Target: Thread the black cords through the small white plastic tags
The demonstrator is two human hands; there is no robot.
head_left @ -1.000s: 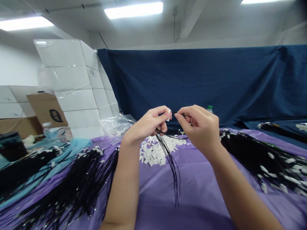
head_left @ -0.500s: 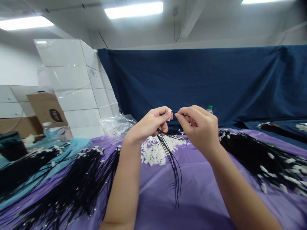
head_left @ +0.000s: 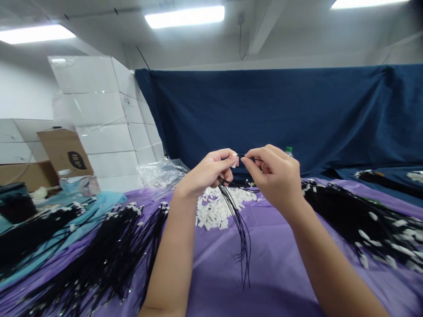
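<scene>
My left hand [head_left: 214,169] is closed, pinching a small white plastic piece [head_left: 235,161] between thumb and forefinger. Its other fingers curl around a bundle of thin black wires [head_left: 236,215], whose loose ends hang down over the purple cloth. Just to the right, my right hand [head_left: 274,171] pinches a black wire [head_left: 242,156] close to the white piece. The wire spans the short gap between both hands; whether its tip sits inside the piece I cannot tell. Below and behind the hands lies a pile of similar white pieces [head_left: 214,211].
A purple cloth [head_left: 271,264] covers the table. Black wire bundles with white ends lie at left [head_left: 109,246] and right [head_left: 343,207]. Clear plastic bags [head_left: 161,174], white boxes [head_left: 99,105] and a dark cup [head_left: 16,202] stand left. A blue curtain [head_left: 264,110] hangs behind.
Both hands keep nearly the same pose and grip. The whole view has shifted very slightly; no thing has visibly been let go or picked up.
</scene>
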